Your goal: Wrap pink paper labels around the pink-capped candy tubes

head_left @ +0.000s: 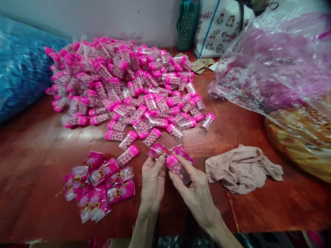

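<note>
Both hands at the lower middle of my view are bare, the left hand [153,182] and the right hand [198,194] alike, with slim fingers [186,166]. Slender, uncovered forearms [144,225] meet the bottom edge. Dark mottled fabric [178,241] shows between them; I can't tell whether it's worn.

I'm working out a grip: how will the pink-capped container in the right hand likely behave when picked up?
The pink-capped container is probably stiff, as it looks straight-sided and moulded. It looks smooth and glossy, so it may be slippery. The small round balls inside might shift when it tilts.
</note>
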Available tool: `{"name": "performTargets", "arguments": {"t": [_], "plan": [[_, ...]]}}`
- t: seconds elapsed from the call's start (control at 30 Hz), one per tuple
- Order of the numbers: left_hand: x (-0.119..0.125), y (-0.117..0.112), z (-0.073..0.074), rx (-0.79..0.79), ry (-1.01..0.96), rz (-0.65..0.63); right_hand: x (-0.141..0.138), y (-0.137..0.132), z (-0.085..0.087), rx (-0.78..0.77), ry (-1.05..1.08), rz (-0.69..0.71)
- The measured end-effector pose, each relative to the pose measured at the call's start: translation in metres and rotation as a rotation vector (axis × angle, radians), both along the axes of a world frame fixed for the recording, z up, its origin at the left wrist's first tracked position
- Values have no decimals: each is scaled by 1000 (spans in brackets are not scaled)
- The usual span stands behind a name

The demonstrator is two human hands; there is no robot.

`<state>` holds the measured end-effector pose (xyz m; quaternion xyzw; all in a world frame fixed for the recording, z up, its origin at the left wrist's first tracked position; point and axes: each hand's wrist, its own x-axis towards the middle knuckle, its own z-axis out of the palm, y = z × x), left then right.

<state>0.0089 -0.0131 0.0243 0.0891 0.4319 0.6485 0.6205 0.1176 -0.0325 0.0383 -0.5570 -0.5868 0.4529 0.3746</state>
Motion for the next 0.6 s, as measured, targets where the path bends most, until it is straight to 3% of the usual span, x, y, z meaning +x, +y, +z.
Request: {"name": "performTargets", "arguments": {"t": [0.2, 0.43, 0.6], "plan": [[0, 1, -3, -12, -14, 7, -2, 2, -1, -16, -53, -13], [-3, 2, -1, -40, -26, -26, 3, 5, 10, -201, 6, 132], [1, 1, -3, -54, -73, -95, 2, 4, 7, -123, 15, 82]]}}
